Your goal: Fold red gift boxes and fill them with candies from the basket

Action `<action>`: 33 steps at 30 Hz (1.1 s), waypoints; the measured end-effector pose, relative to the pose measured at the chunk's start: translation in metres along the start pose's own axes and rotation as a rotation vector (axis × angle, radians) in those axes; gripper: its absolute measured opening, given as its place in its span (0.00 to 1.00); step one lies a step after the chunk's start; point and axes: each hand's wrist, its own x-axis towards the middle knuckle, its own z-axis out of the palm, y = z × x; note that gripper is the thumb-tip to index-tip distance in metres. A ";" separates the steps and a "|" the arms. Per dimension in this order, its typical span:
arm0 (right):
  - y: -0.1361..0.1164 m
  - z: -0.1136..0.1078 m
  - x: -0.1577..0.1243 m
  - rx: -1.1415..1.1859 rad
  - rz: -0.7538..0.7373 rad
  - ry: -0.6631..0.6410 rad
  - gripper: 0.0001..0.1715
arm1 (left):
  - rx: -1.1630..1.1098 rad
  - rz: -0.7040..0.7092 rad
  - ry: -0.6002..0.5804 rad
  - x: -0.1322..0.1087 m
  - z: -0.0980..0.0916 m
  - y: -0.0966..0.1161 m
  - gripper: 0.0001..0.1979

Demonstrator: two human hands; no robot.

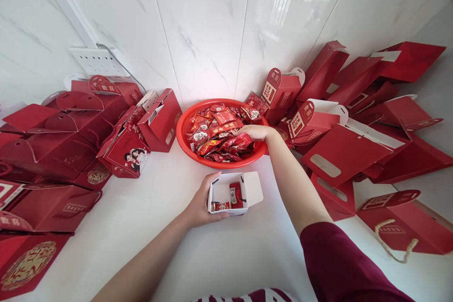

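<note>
My left hand (202,204) grips the left side of a small open gift box (231,193), white inside, which stands on the white counter (148,226) with a few red candy packets in it. My right hand (255,132) reaches into the red plastic basket (182,133) and its fingers are curled down onto the heap of red wrapped candies (221,134). What the fingers hold, if anything, is hidden. The basket sits against the tiled wall, just behind the box.
Folded red gift boxes (155,120) crowd the counter on the left. Flat and half-folded red boxes (339,151) pile up on the right, one with a rope handle (392,240). A wall socket (97,60) with a cable is at upper left.
</note>
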 end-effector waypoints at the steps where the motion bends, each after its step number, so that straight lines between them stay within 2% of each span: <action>1: 0.000 0.000 0.000 0.025 0.011 -0.009 0.21 | 0.010 0.003 -0.001 0.000 0.000 0.000 0.52; 6: 0.005 0.003 0.000 0.162 0.077 -0.003 0.31 | -0.007 0.000 -0.014 0.000 0.000 0.000 0.51; 11: 0.006 0.002 -0.001 0.185 0.092 0.078 0.31 | -0.022 -0.002 -0.014 0.000 0.000 -0.001 0.52; 18: 0.007 -0.002 0.001 0.105 0.042 0.126 0.30 | -0.023 0.001 0.004 0.000 0.001 -0.001 0.52; 30: 0.010 -0.004 -0.001 -0.067 -0.090 0.072 0.33 | -0.032 0.001 -0.001 0.000 0.001 0.000 0.52; 33: 0.009 -0.002 -0.001 -0.169 -0.078 0.042 0.29 | -0.026 -0.006 -0.010 0.000 0.001 0.000 0.52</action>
